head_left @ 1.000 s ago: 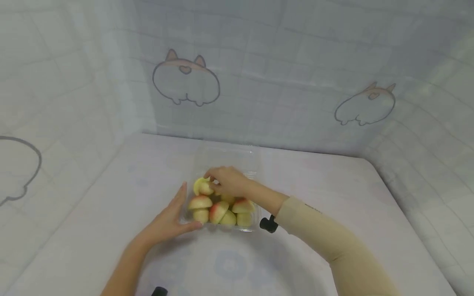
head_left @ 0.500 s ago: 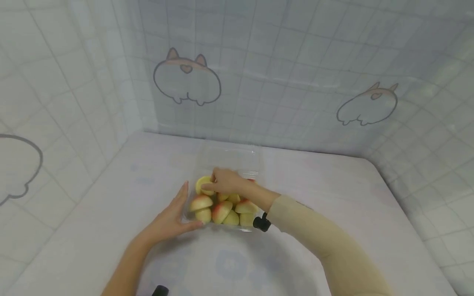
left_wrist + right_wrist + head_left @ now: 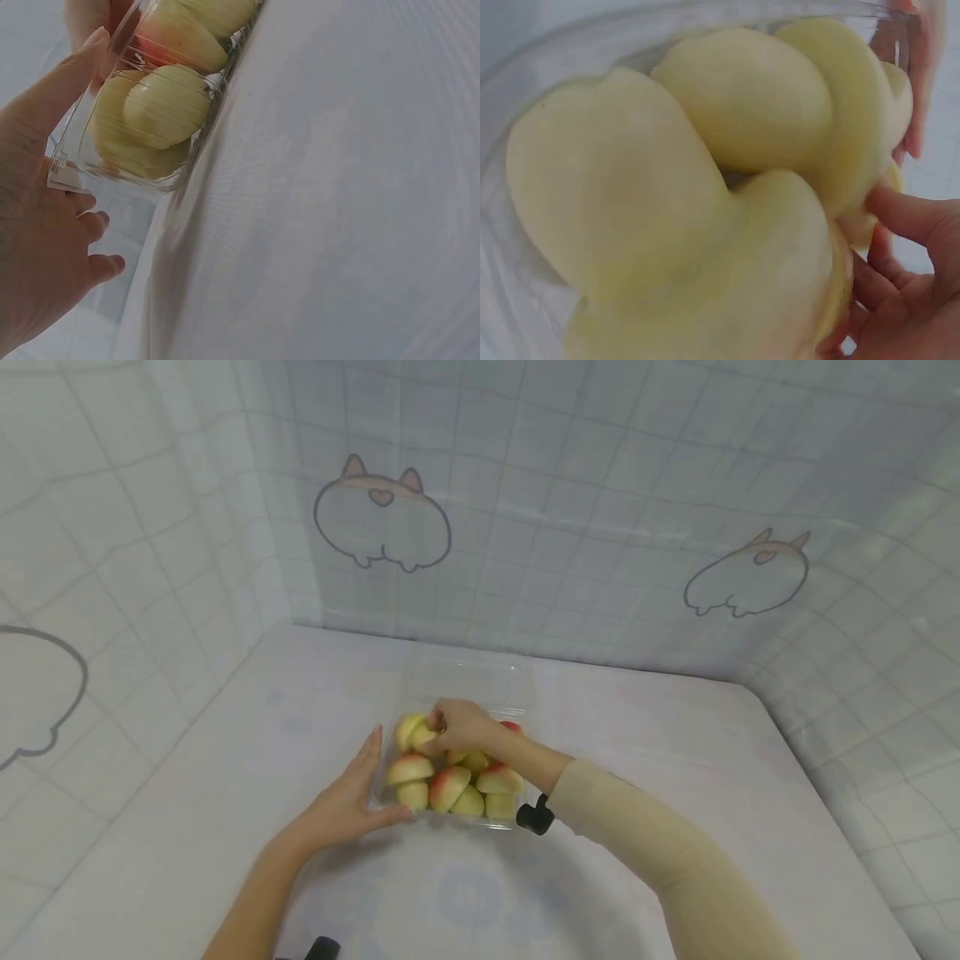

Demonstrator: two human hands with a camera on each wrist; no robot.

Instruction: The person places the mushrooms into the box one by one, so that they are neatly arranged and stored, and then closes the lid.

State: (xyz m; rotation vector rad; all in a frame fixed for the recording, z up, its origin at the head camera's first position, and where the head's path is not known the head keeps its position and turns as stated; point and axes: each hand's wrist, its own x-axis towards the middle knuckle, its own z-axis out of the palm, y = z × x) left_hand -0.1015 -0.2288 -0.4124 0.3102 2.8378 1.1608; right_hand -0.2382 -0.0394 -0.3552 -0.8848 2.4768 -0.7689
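Note:
A clear plastic clamshell box point(image 3: 491, 826) holds several toy-like mushrooms with pale yellow stems and red-tinged caps. At its front left corner, my left hand point(image 3: 347, 800) rests with thumb and fingers spread. In the left wrist view the thumb point(image 3: 60, 90) lies along the box wall. My right hand point(image 3: 467, 727) is over the back row, thumb and fingers pinching the back left mushroom point(image 3: 408, 732), which lies on its side. That hand hides part of the back row. Along the front lie a left mushroom point(image 3: 410, 768), a middle mushroom point(image 3: 448, 788) and a right mushroom point(image 3: 500, 779).
Behind the box its clear lid point(image 3: 465, 675) is folded back onto the white-covered table point(image 3: 637, 760). A gridded curtain point(image 3: 562, 568) with animal drawings surrounds the table at the back and sides. Black wrist-camera parts point(image 3: 535, 815) show below the right wrist.
My right hand has turned the back left mushroom, so that its cap now points left and its stem right. The left hand has stayed at the box corner.

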